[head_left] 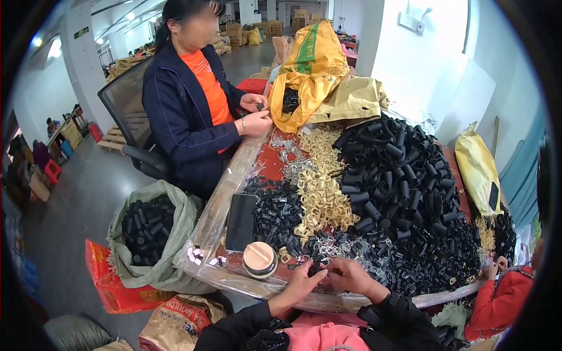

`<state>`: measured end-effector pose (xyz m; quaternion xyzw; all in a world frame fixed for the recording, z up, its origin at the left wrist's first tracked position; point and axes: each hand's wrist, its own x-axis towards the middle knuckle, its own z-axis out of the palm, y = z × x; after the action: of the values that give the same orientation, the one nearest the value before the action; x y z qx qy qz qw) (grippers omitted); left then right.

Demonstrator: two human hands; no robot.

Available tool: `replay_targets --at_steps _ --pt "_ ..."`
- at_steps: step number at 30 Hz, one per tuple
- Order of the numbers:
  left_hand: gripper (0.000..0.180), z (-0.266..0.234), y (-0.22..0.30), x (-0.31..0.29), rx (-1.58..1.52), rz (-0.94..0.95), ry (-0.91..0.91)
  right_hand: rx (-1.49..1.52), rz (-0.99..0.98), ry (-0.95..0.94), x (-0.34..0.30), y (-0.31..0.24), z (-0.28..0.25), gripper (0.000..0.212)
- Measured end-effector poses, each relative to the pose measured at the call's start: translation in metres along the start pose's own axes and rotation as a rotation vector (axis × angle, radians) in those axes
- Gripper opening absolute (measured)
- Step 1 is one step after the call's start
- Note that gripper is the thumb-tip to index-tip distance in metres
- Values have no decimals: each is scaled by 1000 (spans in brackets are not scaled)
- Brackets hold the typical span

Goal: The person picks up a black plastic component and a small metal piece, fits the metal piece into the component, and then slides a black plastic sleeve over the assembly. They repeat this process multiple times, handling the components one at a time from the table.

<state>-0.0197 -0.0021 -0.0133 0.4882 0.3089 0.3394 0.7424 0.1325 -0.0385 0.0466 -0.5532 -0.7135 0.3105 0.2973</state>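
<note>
At the near edge of the table, my left hand (302,283) pinches a small black plastic piece (317,267). Close beside it, my right hand (355,276) has its fingers pressed together near that piece; whatever they grip is too small to make out. Just beyond my hands lie small silver metal parts (342,248) and a heap of little black pieces (274,219). Beige ring-like buckles (325,190) run up the middle. Larger black tubular parts (404,175) are piled to the right. A round jar with a peach lid (259,258) stands left of my left hand.
A dark flat tablet-like thing (240,221) lies behind the jar. Across the left side, a co-worker (193,111) handles a small dark part. An open sack of black cylinders (181,225) stands left; a yellow sack (313,52) sits at the far end. Another person's red sleeve (497,301) is right.
</note>
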Motion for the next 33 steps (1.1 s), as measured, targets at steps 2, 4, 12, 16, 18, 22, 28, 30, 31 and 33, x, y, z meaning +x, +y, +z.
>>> replay_targets --at_steps 2,4,12,16,18,22,28,30,31,33 --pt "14 1 1 1 -37 -23 -3 20 14 5 -1 -1 0 11" --pt "13 1 3 0 -107 -63 -5 -13 -31 39 -3 0 1 10" --pt "13 5 9 0 -172 -90 24 72 37 119 -7 -7 3 9" --pt "14 9 5 -3 -134 -58 27 168 89 133 -12 4 11 9" --pt "14 10 4 -4 -124 -52 27 210 120 132 -17 5 13 8" --pt "16 14 7 -5 -147 -67 17 191 248 109 -20 3 13 9" --pt "29 6 16 1 -538 -317 -116 517 279 182 -13 3 6 8" --pt "32 1 18 3 -735 -348 -184 600 296 179 -13 5 3 9" --pt "33 0 20 4 -759 -342 -218 605 285 162 -12 6 -1 9" --pt "29 -1 19 4 -708 -338 -230 614 310 154 -16 10 -2 8"
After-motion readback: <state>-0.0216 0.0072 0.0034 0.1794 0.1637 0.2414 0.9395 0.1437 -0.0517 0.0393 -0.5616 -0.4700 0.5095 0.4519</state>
